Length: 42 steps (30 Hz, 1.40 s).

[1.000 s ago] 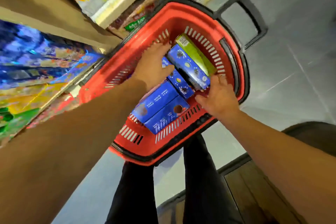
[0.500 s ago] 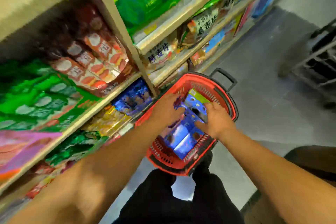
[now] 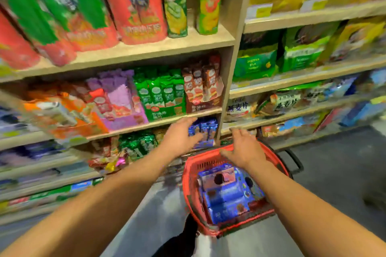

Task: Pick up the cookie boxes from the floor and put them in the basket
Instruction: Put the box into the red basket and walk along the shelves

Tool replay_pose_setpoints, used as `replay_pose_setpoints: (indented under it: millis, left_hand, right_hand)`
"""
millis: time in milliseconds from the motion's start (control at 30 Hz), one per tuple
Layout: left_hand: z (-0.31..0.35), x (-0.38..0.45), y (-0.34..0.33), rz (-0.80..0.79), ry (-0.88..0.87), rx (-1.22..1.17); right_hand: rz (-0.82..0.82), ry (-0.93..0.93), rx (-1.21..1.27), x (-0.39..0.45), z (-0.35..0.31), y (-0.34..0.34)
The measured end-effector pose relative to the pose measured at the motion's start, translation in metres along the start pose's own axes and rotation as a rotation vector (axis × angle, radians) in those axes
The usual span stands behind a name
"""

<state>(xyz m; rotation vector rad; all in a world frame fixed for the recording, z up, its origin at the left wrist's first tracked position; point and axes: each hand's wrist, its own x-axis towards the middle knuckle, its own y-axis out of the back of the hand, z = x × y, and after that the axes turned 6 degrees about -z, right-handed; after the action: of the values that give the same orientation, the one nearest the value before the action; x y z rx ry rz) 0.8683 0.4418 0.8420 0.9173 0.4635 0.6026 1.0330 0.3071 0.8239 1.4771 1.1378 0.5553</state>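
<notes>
The red basket (image 3: 193, 175) sits on the grey floor (image 3: 334, 173) at about 5 o'clock in the view, holding several blue cookie boxes (image 3: 226, 194) stacked inside. Both hands are empty with fingers spread: the left hand (image 3: 179, 137) reaches at 12 o'clock of the basket toward the shelf (image 3: 146, 125), the right hand (image 3: 246, 149) hovers over the basket's far rim.

Wooden shelves (image 3: 133, 49) hold snack packs: red tubes (image 3: 133, 4) top, green packs (image 3: 160, 94) and purple packs (image 3: 119, 94) mid-shelf, green bags (image 3: 255, 62) right. Grey floor (image 3: 334, 162) below.
</notes>
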Motion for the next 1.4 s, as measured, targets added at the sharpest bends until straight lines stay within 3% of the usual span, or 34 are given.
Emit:
replay_pose_setpoints:
  millis: [233,600,800,1033,1400]
  left_hand:
    - [-0.022,-0.115,0.042,0.176,0.144,-0.012]
    - [-0.132,-0.299,0.076,0.392,0.495,-0.069]
    - [-0.206,-0.424,0.081,0.471,0.631,-0.167]
    - [-0.317,-0.556,0.109,0.447,0.727,-0.091]
    - [-0.441,-0.691,0.138,0.499,0.925,-0.215]
  right_hand:
    - [0.068,0.216,0.032,-0.04,-0.077,0.004]
    - [-0.053,0.58,-0.15,-0.084,-0.25,-0.049]
    - [-0.163,0.765,-0.264,-0.131,-0.374,-0.114]
    - [-0.24,0.815,-0.278,-0.196,-0.512,-0.183]
    - [-0.405,0.883,-0.31,-0.244,-0.678,-0.258]
